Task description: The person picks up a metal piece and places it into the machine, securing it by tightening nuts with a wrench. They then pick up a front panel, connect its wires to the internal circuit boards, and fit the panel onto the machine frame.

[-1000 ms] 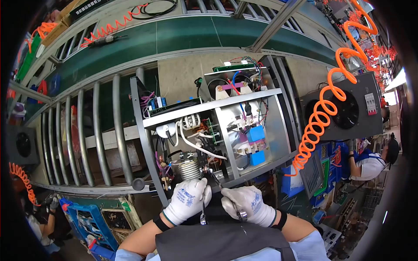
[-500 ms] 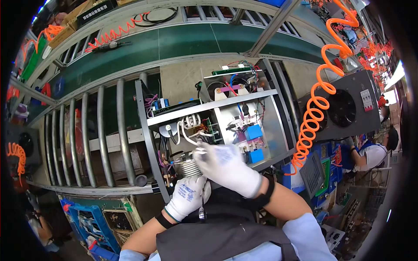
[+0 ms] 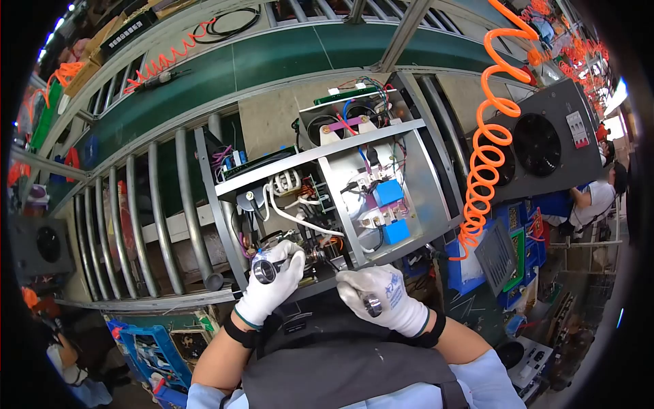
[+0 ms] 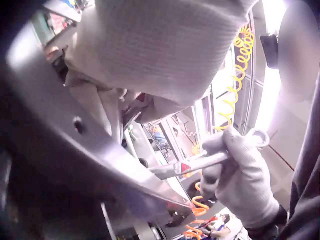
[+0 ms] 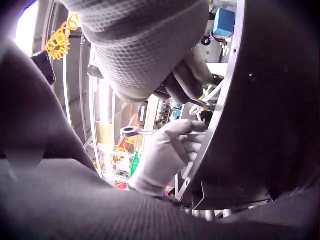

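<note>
In the head view my gloved left hand [image 3: 278, 290] is over the front left corner of an open metal chassis [image 3: 317, 160], gripping a wrench [image 3: 264, 273]. The ring end of that wrench [image 5: 130, 131] sticks out behind the fingers in the right wrist view. My gloved right hand [image 3: 394, 300], at the front rail, grips a second wrench [image 3: 372, 305], whose shaft [image 4: 200, 163] points toward the chassis in the left wrist view. White sleeved cables [image 3: 300, 217] and a wound white coil [image 3: 283, 183] lie behind the hands. The far ends of both wrenches are hidden.
Blue blocks [image 3: 388, 193] sit in the chassis's right bay. Metal rollers [image 3: 160, 218] run left of it. An orange coiled hose [image 3: 487, 170] hangs at the right, before a grey fan box [image 3: 545, 146]. Blue bins [image 3: 470, 262] stand lower right.
My right hand reached over the chassis interior, then came back to the front rail. My left hand moved up and left over the metal coil, and its wrench's ring end now faces up.
</note>
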Demonstrator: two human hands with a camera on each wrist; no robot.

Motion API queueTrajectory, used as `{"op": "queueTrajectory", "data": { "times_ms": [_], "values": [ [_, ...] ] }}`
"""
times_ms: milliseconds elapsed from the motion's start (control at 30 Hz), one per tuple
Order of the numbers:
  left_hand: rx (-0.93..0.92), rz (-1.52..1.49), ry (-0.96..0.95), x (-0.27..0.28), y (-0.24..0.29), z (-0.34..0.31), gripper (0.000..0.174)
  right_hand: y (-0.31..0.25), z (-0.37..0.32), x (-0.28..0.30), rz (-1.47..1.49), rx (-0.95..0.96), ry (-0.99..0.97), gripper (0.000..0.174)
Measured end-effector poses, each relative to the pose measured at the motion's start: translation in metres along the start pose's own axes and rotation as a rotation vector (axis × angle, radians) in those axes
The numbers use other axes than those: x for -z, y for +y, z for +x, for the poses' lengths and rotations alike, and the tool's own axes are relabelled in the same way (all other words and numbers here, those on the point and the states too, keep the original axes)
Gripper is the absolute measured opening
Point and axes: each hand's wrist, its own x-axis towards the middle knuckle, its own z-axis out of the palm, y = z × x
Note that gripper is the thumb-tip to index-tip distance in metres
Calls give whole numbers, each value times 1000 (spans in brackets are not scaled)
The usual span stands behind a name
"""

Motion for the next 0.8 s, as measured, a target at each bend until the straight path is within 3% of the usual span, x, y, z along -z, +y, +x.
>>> {"op": "queueTrajectory", "data": {
  "times_ms": [100,133,167,233,267,300,367,400,467,500,567,600,633,700,733,767,800],
  "values": [
    [-47,131,-20,-1,6,-1,8,-1,5,-3,-95,-36,-125,21],
    [-65,246,-33,-2,9,-2,8,-2,13,-6,-27,-16,-9,22],
    [-302,282,23,-5,11,-7,7,-2,24,-9,42,4,107,24],
    [-277,652,-190,-12,18,-20,11,10,51,-7,-414,222,134,14],
    [-451,736,22,-23,13,-33,17,21,67,-11,-464,183,116,14],
    [-462,705,25,-23,6,-36,19,35,83,-19,-513,144,98,17],
    [-457,644,30,-20,6,-35,19,63,118,-35,-461,-156,-59,25],
    [-456,651,34,-16,8,-34,19,63,127,-32,-457,-150,-56,25],
    [-331,589,-61,-2,21,-27,16,54,143,-21,-217,-333,-172,33],
    [-284,530,-18,6,30,-24,10,45,139,-17,-218,-336,-76,26],
    [-192,404,156,16,34,-25,5,30,117,5,-485,-30,-20,16],
    [-194,250,245,17,24,-26,5,34,104,10,-515,155,100,15],
    [-307,662,120,31,35,-22,11,37,92,16,-538,341,224,18],
    [-174,460,28,37,22,-18,12,33,61,25,-588,439,187,17],
    [235,-339,100,30,4,-16,13,20,50,24,-236,288,188,11],
    [231,-340,102,26,-5,-16,13,8,43,26,113,134,184,5],
    [190,-230,68,23,5,-11,10,-2,38,35,42,63,30,3]
  ]
}}
